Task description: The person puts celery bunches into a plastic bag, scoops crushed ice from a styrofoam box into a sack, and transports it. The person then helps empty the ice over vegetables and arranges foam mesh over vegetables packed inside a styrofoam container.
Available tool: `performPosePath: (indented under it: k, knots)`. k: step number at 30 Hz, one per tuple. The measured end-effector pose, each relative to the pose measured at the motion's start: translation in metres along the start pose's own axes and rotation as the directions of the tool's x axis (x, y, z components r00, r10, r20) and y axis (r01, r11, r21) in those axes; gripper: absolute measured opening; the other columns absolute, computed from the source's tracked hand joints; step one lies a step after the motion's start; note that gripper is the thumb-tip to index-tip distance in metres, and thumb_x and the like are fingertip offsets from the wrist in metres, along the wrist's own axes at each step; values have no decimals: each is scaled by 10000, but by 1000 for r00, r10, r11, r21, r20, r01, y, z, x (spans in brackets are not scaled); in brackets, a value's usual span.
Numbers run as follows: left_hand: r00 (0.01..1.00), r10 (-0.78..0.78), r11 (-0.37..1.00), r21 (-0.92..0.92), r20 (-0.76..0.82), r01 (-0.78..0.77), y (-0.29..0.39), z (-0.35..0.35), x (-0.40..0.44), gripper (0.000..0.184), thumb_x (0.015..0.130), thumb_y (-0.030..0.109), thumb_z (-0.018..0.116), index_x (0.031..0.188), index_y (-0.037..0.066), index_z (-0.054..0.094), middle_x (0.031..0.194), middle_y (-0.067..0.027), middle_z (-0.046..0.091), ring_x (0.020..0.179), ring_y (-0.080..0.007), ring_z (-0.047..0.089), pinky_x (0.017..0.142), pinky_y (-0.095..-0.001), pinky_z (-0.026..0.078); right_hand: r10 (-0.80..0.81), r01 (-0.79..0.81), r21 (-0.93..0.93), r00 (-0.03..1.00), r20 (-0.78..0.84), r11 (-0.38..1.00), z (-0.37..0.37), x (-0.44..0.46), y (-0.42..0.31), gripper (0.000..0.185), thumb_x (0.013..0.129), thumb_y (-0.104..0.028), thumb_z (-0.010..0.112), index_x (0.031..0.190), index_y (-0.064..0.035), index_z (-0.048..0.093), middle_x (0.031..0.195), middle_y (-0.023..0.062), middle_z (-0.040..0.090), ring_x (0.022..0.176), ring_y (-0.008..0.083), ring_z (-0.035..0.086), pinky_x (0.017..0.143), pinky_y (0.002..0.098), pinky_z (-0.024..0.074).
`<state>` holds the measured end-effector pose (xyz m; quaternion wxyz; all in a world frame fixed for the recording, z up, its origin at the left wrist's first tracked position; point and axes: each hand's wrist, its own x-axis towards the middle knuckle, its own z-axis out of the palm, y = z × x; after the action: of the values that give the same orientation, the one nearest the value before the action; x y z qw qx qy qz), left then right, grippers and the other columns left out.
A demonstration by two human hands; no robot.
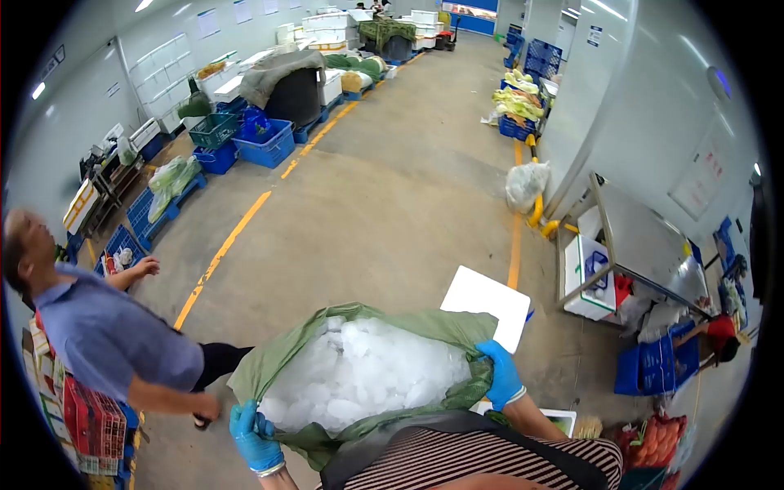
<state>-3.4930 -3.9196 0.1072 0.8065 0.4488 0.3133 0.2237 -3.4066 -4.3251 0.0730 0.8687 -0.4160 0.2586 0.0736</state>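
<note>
So, sack (273,359) up between both hands, mouth wide open, ice (367,359) heaped inside. L hand (254,438) pinching rim on L side; R hand (501,372) pinching rim on opp. side. Progress, as far as seen: opening looks done; what's left = ice, all in sack, none visible outside. White board (487,305) beyond R hand, partly hidden; area directly under sack hidden, can't tell.

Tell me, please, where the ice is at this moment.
In the head view, the ice lies at the lower centre, inside the open green sack, between the gloved left hand and gloved right hand holding its rim.
</note>
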Motion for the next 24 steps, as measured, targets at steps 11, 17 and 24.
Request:
performPosePath:
  k: [11,17,24]
  knots:
    - [967,-129,991,48,219,122,9,182,240,270,809,45,619,677,169,420,542,65,361,420,-50,318,403,-217,241,-143,150,39,978,-149,988,113,163,-48,160,799,-188,587,926,-93,606,822,33,613,757,162,596,699,303,495]
    - [909,-274,962,104,316,253,-22,313,356,282,808,40,617,653,158,413,525,55,354,417,-60,325,398,-221,246,-139,183,147,953,-270,972,152,252,-85,243,803,-188,564,1007,-61,598,865,70,620,747,196,611,672,315,510]
    - [930,-253,967,106,268,232,-74,463,465,287,802,59,631,637,156,418,523,48,374,431,-69,341,412,-227,269,-176,189,30,953,-245,982,166,442,-163,235,814,-206,558,986,-56,617,860,70,633,763,204,613,697,331,506]
